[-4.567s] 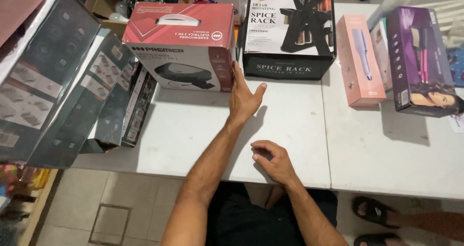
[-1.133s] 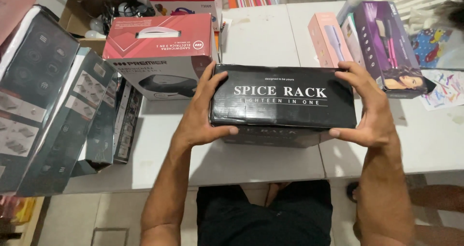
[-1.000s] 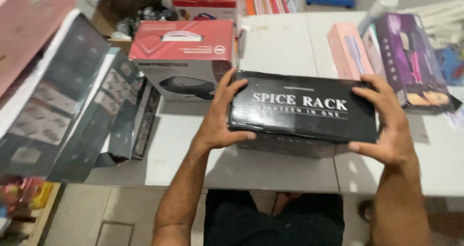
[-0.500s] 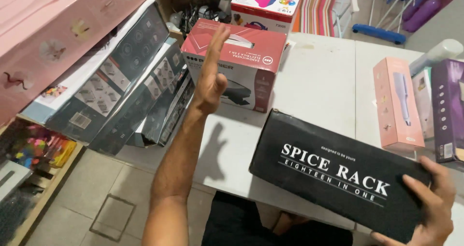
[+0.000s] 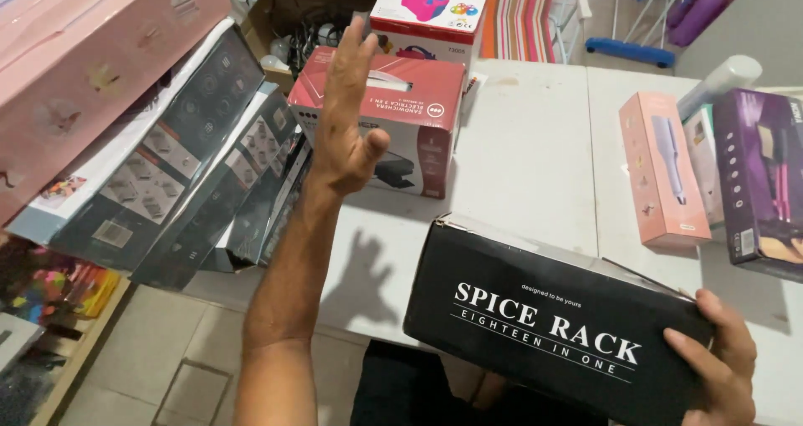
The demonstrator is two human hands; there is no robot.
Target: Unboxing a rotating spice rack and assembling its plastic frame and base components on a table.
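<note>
Lower right of frame: our right hand (image 5: 723,367) alone pinches the black box (image 5: 552,330); left hand (image 5: 347,117) raised, fingers spread. One-handed, it could slip onto the desk (image 5: 535,142).

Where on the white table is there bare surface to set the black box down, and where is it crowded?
Bare tabletop runs between the red appliance box and the pink slim box. The black box, gripped by the right hand, hangs over the near edge. The right end is packed with boxes; dark flat boxes lean off the table's left. The left hand is raised, open.
</note>
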